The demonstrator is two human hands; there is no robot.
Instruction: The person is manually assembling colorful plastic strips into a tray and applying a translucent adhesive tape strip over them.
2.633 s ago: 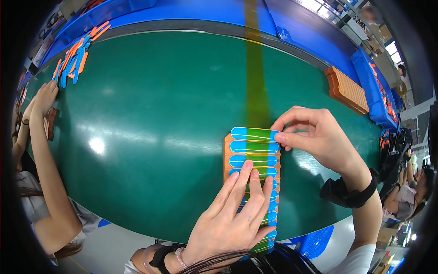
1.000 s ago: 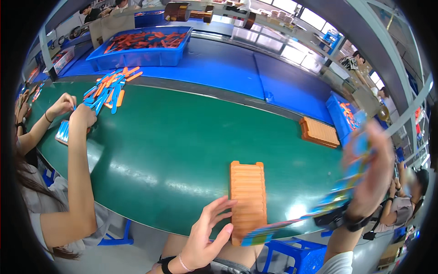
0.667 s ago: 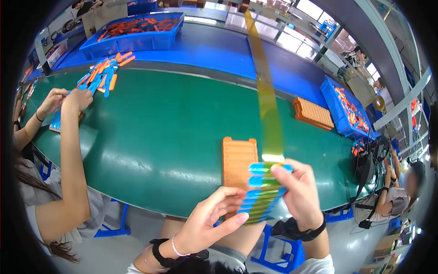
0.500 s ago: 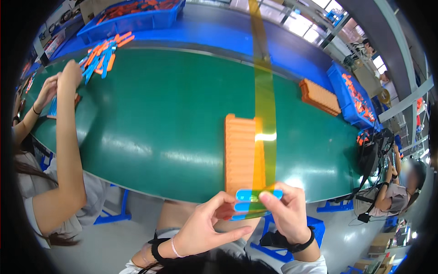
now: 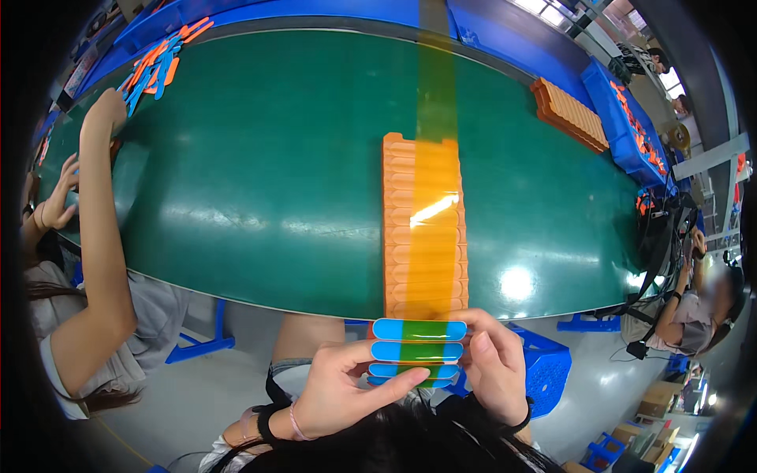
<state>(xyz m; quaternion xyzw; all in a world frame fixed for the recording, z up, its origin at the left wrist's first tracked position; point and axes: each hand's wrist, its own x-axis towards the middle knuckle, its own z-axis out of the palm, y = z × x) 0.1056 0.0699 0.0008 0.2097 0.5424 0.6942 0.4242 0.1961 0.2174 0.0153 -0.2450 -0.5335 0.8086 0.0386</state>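
Observation:
Several blue round-ended flat bars [image 5: 386, 329] lie one above another in a row, with a clear yellow tape [image 5: 436, 87] running down across their middles. My left hand [image 5: 339, 390] is closed on their left side, its thumb pressed on the lowest bars and tape. At the right ends, my right hand [image 5: 498, 370] is closed round the bars' edge, its fingers partly hidden behind them. Just beyond the bars, an orange ribbed tray [image 5: 399, 229] lies lengthwise on the table, and the tape stretches over it.
The green table [image 5: 276, 158] spreads ahead. A second orange ribbed block [image 5: 572, 114] and a blue bin [image 5: 623, 126] of orange pieces are at far right. On the left, a co-worker's arm [image 5: 102, 213] reaches toward a blue and orange pile [image 5: 154, 67]. A blue stool [image 5: 548, 374] stands below.
My left thumb has come down onto the front of the bars. My right thumb has moved off the tape to the bars' right ends. The bars now face me more fully, and the view has shifted.

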